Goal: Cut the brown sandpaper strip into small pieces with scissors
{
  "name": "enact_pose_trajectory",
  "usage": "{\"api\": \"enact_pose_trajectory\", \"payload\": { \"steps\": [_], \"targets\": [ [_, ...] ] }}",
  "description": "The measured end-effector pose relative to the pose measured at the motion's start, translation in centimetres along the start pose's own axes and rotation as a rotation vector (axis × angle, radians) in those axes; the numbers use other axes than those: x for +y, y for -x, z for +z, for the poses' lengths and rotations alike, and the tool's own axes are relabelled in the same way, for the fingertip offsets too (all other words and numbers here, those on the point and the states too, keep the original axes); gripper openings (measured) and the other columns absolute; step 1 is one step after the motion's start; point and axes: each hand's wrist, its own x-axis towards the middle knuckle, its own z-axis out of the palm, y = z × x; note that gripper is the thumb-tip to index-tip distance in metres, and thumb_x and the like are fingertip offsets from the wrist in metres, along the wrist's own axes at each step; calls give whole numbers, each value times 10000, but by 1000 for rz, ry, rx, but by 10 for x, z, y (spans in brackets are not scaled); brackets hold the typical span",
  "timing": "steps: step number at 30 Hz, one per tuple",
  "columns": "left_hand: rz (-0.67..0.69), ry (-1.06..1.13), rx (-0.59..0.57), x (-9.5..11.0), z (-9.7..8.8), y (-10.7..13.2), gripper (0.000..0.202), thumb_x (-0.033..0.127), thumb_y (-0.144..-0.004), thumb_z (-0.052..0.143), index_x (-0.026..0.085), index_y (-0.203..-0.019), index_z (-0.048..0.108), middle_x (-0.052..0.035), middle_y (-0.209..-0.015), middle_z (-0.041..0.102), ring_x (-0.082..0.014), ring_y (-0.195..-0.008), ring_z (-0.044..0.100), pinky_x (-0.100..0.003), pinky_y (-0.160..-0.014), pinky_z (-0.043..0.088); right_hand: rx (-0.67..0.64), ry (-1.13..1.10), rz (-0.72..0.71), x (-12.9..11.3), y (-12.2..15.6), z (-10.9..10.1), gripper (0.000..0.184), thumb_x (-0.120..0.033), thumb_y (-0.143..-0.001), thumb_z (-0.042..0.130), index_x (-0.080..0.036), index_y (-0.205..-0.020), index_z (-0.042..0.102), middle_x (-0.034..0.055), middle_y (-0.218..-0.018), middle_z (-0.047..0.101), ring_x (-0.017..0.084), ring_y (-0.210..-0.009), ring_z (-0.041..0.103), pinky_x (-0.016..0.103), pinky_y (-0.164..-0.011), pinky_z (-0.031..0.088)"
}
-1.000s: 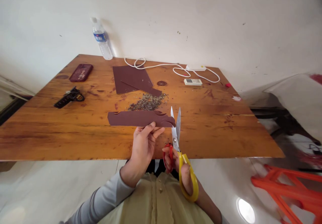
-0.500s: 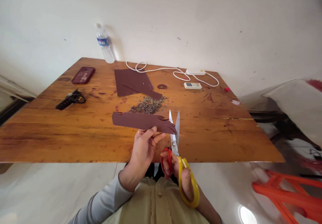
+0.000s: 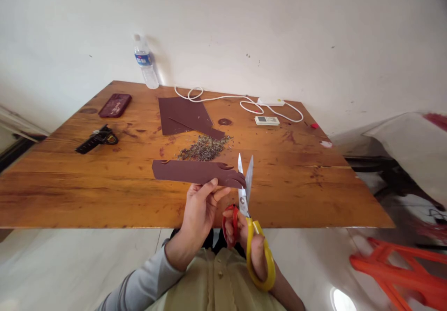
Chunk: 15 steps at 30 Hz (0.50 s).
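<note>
My left hand pinches the lower edge of a long brown paper strip, held level above the near side of the wooden table. The strip's right end has curved notches cut into it. My right hand grips scissors with one red and one yellow handle. Their blades stand apart and point away from me, right at the strip's notched end.
Farther back on the table lie a larger brown sheet, a heap of small cuttings, a black tool, a dark red case, a water bottle, a white cable and a small remote. An orange stool stands at right.
The strip's left end tipped up and came back down to level. The scissor blades stay apart at its notched end. The view has shifted slightly.
</note>
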Motion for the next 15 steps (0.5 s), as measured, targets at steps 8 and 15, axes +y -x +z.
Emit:
{"api": "enact_pose_trajectory", "payload": {
  "steps": [8, 15],
  "targets": [
    [-32, 38, 21, 1, 6, 3, 420, 175, -439, 990, 166, -525, 579, 44, -569, 694, -113, -551, 717, -234, -643, 666, -37, -93, 50, -12, -6, 3, 847, -1021, -773, 463, -265, -1096, 669, -16, -782, 445, 182, -629, 385, 331, -582, 373],
    [-21, 23, 23, -1, 6, 2, 363, 179, -444, 987, 160, -549, 640, 49, -548, 685, -130, -539, 732, -237, -651, 667, 3, -205, 139, 4, -3, 0, 923, -1066, -632, 557, -243, -1033, 677, -60, -721, 409, 119, -568, 331, 243, -508, 322]
  ]
}}
